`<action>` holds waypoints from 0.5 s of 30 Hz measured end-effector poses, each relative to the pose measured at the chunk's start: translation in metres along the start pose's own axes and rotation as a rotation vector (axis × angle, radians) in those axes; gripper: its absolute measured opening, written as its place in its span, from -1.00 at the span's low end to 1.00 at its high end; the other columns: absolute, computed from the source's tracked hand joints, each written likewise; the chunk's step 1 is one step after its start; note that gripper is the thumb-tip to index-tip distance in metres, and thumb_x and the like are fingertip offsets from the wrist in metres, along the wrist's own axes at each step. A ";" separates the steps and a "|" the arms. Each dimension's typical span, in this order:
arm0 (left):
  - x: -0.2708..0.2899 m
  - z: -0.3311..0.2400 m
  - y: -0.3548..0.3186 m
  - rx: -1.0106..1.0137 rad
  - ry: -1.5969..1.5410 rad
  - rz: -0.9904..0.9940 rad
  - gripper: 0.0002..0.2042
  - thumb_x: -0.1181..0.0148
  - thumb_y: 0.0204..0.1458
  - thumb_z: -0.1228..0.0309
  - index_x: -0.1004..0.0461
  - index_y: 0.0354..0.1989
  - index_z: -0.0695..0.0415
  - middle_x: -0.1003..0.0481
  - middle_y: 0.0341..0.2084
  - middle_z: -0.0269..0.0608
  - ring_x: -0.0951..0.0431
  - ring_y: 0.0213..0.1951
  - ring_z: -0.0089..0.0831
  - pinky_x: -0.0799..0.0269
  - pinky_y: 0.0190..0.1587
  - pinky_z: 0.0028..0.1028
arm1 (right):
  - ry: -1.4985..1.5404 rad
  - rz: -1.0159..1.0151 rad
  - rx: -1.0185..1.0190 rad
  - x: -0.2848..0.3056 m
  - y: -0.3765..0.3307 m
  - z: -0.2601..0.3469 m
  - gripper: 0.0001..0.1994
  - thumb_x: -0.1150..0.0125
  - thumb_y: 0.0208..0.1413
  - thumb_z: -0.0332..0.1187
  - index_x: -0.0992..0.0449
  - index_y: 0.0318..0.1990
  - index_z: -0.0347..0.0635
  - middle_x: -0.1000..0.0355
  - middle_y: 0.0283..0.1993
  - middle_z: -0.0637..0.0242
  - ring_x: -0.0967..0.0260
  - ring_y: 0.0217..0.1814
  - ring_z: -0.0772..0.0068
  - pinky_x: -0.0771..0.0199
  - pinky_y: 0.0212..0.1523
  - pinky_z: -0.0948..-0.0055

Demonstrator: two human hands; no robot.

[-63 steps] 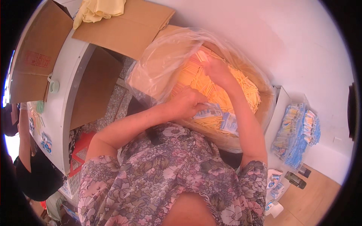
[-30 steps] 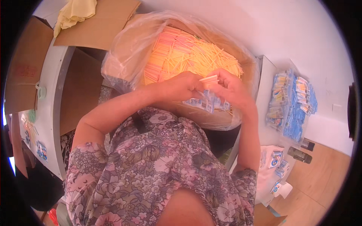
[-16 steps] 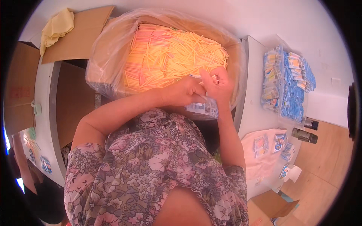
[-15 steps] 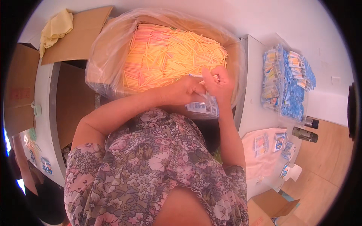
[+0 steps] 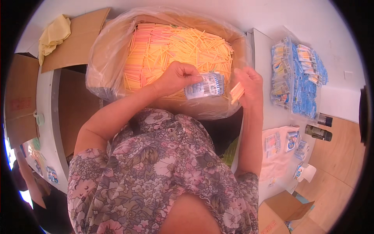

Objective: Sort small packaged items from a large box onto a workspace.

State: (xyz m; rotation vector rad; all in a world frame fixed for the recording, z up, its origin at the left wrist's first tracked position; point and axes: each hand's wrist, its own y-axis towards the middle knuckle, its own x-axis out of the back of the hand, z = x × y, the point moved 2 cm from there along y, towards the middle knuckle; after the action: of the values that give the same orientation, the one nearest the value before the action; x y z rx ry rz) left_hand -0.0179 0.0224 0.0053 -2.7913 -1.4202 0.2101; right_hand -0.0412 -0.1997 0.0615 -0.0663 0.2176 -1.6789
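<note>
The hands, joined half a second ago, are now separating. The left hand (image 5: 177,78) is pinching a small clear printed plastic packet (image 5: 205,85) in its fingers above the plastic-lined cardboard box (image 5: 101,66) of orange and yellow sticks (image 5: 175,43). The right hand (image 5: 249,87) is gripping a few loose orange sticks (image 5: 237,93). A clear bag of blue-and-white packets (image 5: 298,78) is lying on the white desk (image 5: 343,105).

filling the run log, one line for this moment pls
left hand: holds small printed plastic packet | right hand: holds short orange sticks | below: plastic-lined box of orange sticks
</note>
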 end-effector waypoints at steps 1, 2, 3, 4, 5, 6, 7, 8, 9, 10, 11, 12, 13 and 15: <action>0.001 -0.002 0.000 0.001 0.001 0.004 -0.95 -0.18 0.04 0.54 -0.52 -0.40 0.27 -0.46 -0.53 -0.42 -0.42 -0.38 -0.69 -0.35 -0.27 -0.62 | 0.061 0.058 -0.053 -0.005 -0.001 0.001 -0.79 -0.22 0.06 -0.42 -0.38 -0.58 -0.12 -0.26 -0.65 0.56 -0.16 -0.66 0.77 -0.14 -0.67 0.67; 0.000 -0.003 0.001 0.022 -0.074 -0.007 -0.97 -0.21 0.00 0.57 -0.53 -0.40 0.26 -0.48 -0.51 -0.40 -0.44 -0.37 -0.67 -0.37 -0.26 -0.61 | 0.119 0.118 -0.106 -0.008 -0.002 0.001 -0.79 -0.21 0.07 -0.43 -0.37 -0.57 -0.09 -0.26 -0.64 0.56 -0.17 -0.67 0.78 -0.13 -0.70 0.69; -0.001 -0.003 0.001 0.042 -0.148 -0.018 -0.97 -0.24 -0.04 0.60 -0.54 -0.40 0.26 -0.50 -0.48 -0.38 -0.45 -0.36 -0.65 -0.38 -0.24 -0.60 | 0.119 0.116 -0.106 -0.008 -0.002 0.000 -0.79 -0.21 0.07 -0.43 -0.37 -0.57 -0.09 -0.26 -0.64 0.56 -0.17 -0.67 0.78 -0.13 -0.70 0.69; -0.001 -0.002 0.002 0.042 -0.148 -0.017 -0.97 -0.24 -0.04 0.60 -0.54 -0.40 0.26 -0.50 -0.48 -0.38 -0.45 -0.36 -0.65 -0.38 -0.24 -0.60 | 0.133 0.134 -0.111 -0.008 -0.002 0.000 -0.79 -0.21 0.07 -0.44 -0.36 -0.58 -0.09 -0.27 -0.64 0.55 -0.17 -0.68 0.77 -0.12 -0.71 0.69; 0.001 0.000 0.003 0.014 -0.153 -0.009 -0.95 -0.26 -0.06 0.61 -0.55 -0.40 0.26 -0.53 -0.47 -0.35 -0.48 -0.37 -0.63 -0.40 -0.24 -0.59 | 0.144 0.153 -0.117 -0.010 -0.001 0.000 -0.78 -0.21 0.06 -0.44 -0.36 -0.58 -0.09 -0.29 -0.63 0.54 -0.17 -0.68 0.76 -0.12 -0.72 0.69; 0.002 0.002 0.004 -0.015 -0.158 -0.002 -0.94 -0.27 -0.07 0.61 -0.57 -0.39 0.26 -0.55 -0.45 -0.32 -0.50 -0.38 -0.62 -0.43 -0.24 -0.58 | 0.141 0.152 -0.119 -0.014 0.000 0.002 -0.78 -0.21 0.06 -0.44 -0.36 -0.58 -0.09 -0.29 -0.63 0.54 -0.17 -0.68 0.76 -0.12 -0.72 0.69; 0.003 0.003 0.004 -0.015 -0.162 -0.001 -0.94 -0.27 -0.07 0.61 -0.57 -0.39 0.26 -0.55 -0.45 -0.32 -0.50 -0.38 -0.62 -0.43 -0.24 -0.58 | 0.117 0.088 -0.115 -0.019 0.001 0.006 -0.79 -0.21 0.06 -0.45 -0.36 -0.58 -0.10 -0.28 -0.64 0.54 -0.17 -0.68 0.76 -0.12 -0.71 0.69; 0.003 0.003 0.004 -0.028 -0.142 0.016 -0.93 -0.28 -0.09 0.62 -0.57 -0.41 0.26 -0.54 -0.41 -0.29 -0.49 -0.33 -0.60 -0.40 -0.21 -0.58 | 0.094 0.025 -0.110 -0.022 0.002 0.009 -0.79 -0.21 0.06 -0.45 -0.36 -0.57 -0.10 -0.28 -0.64 0.54 -0.16 -0.69 0.76 -0.13 -0.71 0.69; 0.003 0.003 0.004 -0.041 -0.123 0.033 -0.93 -0.28 -0.11 0.62 -0.57 -0.42 0.25 -0.52 -0.36 -0.26 -0.47 -0.28 -0.59 -0.38 -0.19 -0.57 | 0.093 0.025 -0.111 -0.024 0.003 0.009 -0.79 -0.21 0.06 -0.45 -0.36 -0.57 -0.10 -0.28 -0.64 0.54 -0.16 -0.69 0.76 -0.13 -0.71 0.69; 0.003 0.004 0.005 -0.041 -0.125 0.032 -0.93 -0.28 -0.11 0.62 -0.57 -0.42 0.25 -0.52 -0.36 -0.26 -0.47 -0.28 -0.59 -0.38 -0.19 -0.57 | 0.087 0.041 -0.072 -0.027 0.006 0.010 -0.79 -0.21 0.06 -0.45 -0.36 -0.57 -0.10 -0.28 -0.64 0.54 -0.16 -0.69 0.76 -0.12 -0.71 0.68; 0.002 0.005 0.007 -0.060 -0.094 0.055 -0.92 -0.29 -0.12 0.62 -0.58 -0.41 0.24 -0.52 -0.34 -0.25 -0.47 -0.26 -0.57 -0.37 -0.16 -0.56 | 0.081 0.056 -0.033 -0.029 0.007 0.011 -0.80 -0.22 0.05 -0.45 -0.37 -0.57 -0.09 -0.28 -0.64 0.54 -0.16 -0.69 0.77 -0.12 -0.72 0.68; 0.001 0.006 0.007 -0.079 -0.063 0.078 -0.91 -0.29 -0.13 0.62 -0.59 -0.40 0.23 -0.52 -0.32 -0.24 -0.47 -0.24 -0.56 -0.36 -0.14 -0.55 | 0.079 0.056 -0.035 -0.031 0.008 0.010 -0.80 -0.22 0.05 -0.45 -0.37 -0.57 -0.09 -0.28 -0.64 0.54 -0.16 -0.69 0.77 -0.12 -0.72 0.68; 0.001 0.006 0.007 -0.079 -0.066 0.076 -0.91 -0.29 -0.13 0.62 -0.59 -0.40 0.23 -0.52 -0.32 -0.24 -0.47 -0.24 -0.56 -0.36 -0.14 -0.55 | 0.114 0.084 -0.046 -0.033 0.009 0.007 -0.80 -0.22 0.05 -0.44 -0.37 -0.57 -0.09 -0.28 -0.63 0.55 -0.16 -0.68 0.77 -0.13 -0.71 0.68; -0.001 0.004 0.008 -0.108 -0.023 0.123 -0.88 -0.29 -0.13 0.61 -0.60 -0.36 0.21 -0.52 -0.30 -0.23 -0.47 -0.22 -0.53 -0.34 -0.10 -0.53 | 0.147 0.112 -0.056 -0.032 0.013 -0.002 -0.80 -0.23 0.05 -0.44 -0.37 -0.57 -0.08 -0.29 -0.62 0.55 -0.17 -0.67 0.78 -0.13 -0.70 0.69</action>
State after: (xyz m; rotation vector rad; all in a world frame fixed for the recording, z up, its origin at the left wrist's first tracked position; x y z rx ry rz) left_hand -0.0124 0.0167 0.0008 -2.9761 -1.3027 0.1718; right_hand -0.0250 -0.1693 0.0599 0.0270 0.3728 -1.5672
